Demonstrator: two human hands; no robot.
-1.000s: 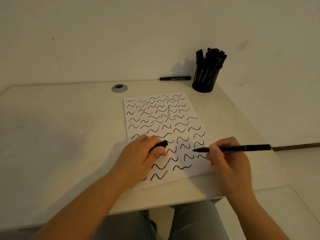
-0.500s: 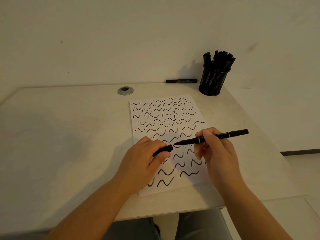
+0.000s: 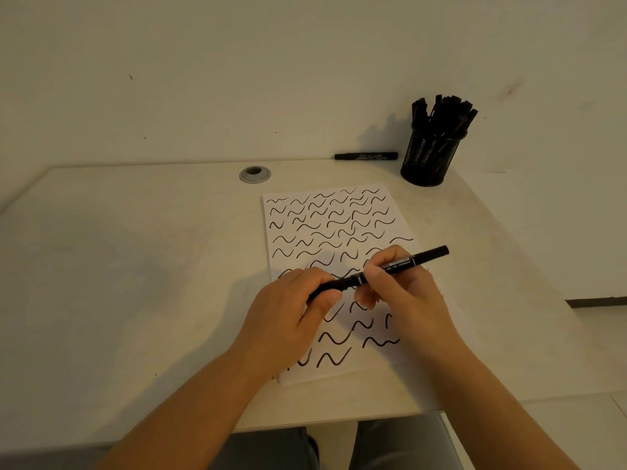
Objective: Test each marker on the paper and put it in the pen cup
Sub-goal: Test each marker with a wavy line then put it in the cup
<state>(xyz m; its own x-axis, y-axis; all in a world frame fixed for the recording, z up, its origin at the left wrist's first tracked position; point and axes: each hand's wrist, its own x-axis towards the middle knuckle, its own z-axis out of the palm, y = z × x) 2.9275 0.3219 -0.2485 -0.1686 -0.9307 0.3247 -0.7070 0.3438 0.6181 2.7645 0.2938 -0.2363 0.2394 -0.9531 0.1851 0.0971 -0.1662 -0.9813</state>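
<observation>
Pale surface [image 3: 135, 266]: left hand [image 3: 288, 310] grip pinches cap, right hand [image 3: 400, 293] grip holds marker [image 3: 400, 264] over paper [image 3: 339, 225], capping step; next, cup [image 3: 429, 157] at far right corner.

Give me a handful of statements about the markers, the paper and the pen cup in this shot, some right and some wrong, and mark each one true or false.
1. Both hands hold one marker above the paper. True.
2. The pen cup is empty. False: it is packed with black markers.
3. A spare marker lies on the table just left of the pen cup. True.
4. The paper is blank. False: wavy black test strokes cover it.
5. The right hand grips the barrel while the left hand holds the capped end. True.
6. The pen cup stands on the paper. False: it stands on the table beyond the paper's far right corner.
</observation>
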